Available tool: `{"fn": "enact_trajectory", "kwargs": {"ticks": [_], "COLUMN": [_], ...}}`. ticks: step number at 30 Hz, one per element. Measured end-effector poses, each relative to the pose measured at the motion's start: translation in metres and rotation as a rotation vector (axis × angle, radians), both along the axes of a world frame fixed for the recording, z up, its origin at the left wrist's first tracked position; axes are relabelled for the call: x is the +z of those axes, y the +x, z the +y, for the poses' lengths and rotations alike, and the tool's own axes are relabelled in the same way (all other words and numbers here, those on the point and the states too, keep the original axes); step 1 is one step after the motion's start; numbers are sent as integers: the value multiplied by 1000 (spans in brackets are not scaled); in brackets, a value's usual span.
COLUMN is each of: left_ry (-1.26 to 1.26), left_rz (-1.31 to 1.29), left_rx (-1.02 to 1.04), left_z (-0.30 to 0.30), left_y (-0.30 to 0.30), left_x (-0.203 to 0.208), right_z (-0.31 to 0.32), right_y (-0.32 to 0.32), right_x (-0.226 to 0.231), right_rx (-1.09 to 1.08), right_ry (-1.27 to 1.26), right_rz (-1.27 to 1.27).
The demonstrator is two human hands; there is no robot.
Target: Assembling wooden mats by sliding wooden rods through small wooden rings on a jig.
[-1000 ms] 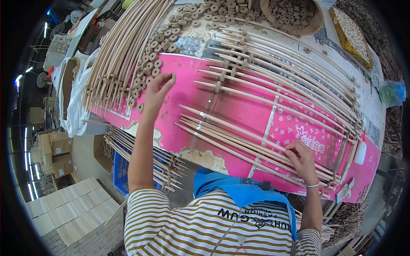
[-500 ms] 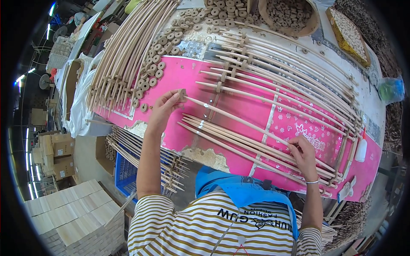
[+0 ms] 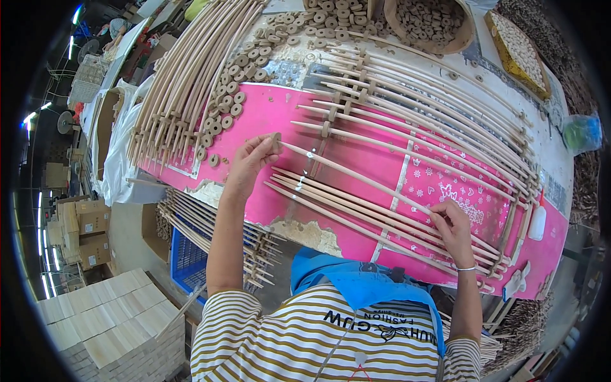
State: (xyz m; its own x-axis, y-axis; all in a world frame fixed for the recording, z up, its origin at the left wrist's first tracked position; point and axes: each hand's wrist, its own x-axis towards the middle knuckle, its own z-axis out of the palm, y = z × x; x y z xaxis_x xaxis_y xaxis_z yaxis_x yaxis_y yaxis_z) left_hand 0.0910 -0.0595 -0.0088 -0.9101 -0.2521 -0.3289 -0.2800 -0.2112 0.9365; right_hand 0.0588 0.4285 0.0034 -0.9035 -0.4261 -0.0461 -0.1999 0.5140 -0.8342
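Observation:
My left hand (image 3: 249,167) pinches a small wooden disc (image 3: 275,142) with a hole between thumb and fingers. The disc stands on edge against the left tip of a slender wooden rod (image 3: 356,174); whether the tip sits inside the hole I cannot tell. Toward the rod's other end, my right hand (image 3: 453,234) is closed round it with thumb and fingertips. Just below this rod lie several bare rods (image 3: 356,207) side by side. Beyond it, a row of rods fitted with discs (image 3: 407,149) rests on the pink table cover (image 3: 267,105).
Loose discs (image 3: 242,61) are strewn along the far left, beside a stack of rods with discs (image 3: 191,83). A round tub of discs (image 3: 433,25) and a yellow tray (image 3: 517,54) stand at the back. A white bottle (image 3: 538,223) is at right; a blue crate (image 3: 188,261) sits below the table.
My left hand has shifted slightly to the right with the disc, which is turned a little more edge-on at the rod's tip. My right hand has hardly moved.

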Motion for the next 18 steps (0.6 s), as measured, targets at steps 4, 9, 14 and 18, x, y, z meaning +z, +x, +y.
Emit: {"fn": "enact_trajectory", "kwargs": {"ticks": [4,9,14,18], "left_ry": [-9,-24,-23,-63], "left_rz": [-25,-43,-51,-69], "left_rx": [-56,-33,-55,-77], "left_z": [11,48,56,69], "left_y": [-1,-2,-4,-13], "left_x": [5,12,7,7], "right_z": [-3,-7,-11,-5], "right_y": [-1,-1,-3,-7], "right_x": [0,0,9,3], "right_rx": [-13,-8,-19,-22], "right_ry": [-14,-23,20,104], "right_rz": [20,11,71,148]}}
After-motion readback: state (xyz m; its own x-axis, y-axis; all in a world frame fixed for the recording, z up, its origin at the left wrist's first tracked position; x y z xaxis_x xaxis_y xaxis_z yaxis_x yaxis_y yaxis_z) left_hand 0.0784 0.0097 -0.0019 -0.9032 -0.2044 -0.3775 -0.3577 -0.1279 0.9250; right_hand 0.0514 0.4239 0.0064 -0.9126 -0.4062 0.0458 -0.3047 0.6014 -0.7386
